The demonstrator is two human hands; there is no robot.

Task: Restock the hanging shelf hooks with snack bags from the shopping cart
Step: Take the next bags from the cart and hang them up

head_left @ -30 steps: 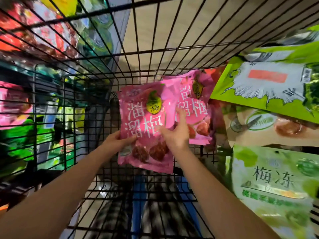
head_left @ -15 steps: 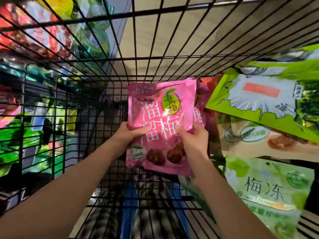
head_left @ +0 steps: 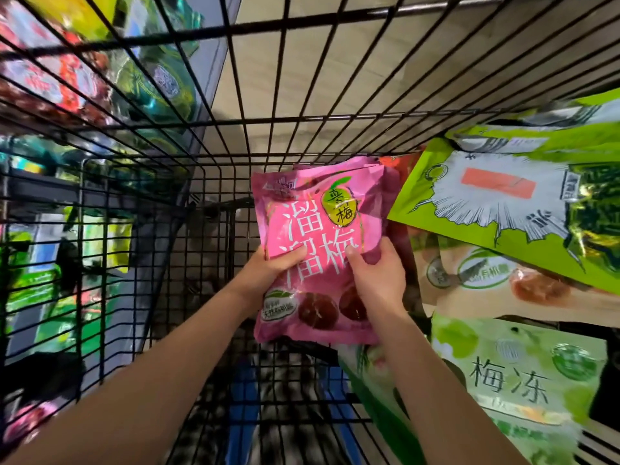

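Observation:
A pink plum snack bag (head_left: 315,229) with white characters is held upright inside the black wire shopping cart (head_left: 214,182). My left hand (head_left: 268,276) grips its left edge, thumb across the front. My right hand (head_left: 375,280) grips the right side, thumb on the front and fingers curled behind. A second pink bag's edge shows just behind the front one. The shelf hooks are not in view.
Green and tan snack bags (head_left: 496,203) pile along the cart's right side, with a pale green jelly bag (head_left: 510,384) lower down. Through the left cart wall blurred shelf goods (head_left: 67,78) show. Beige floor (head_left: 302,72) lies beyond the cart front.
Two pink bags that lay side by side are now stacked into one bundle. Both hands have closed on it and raised it upright, a little to the right.

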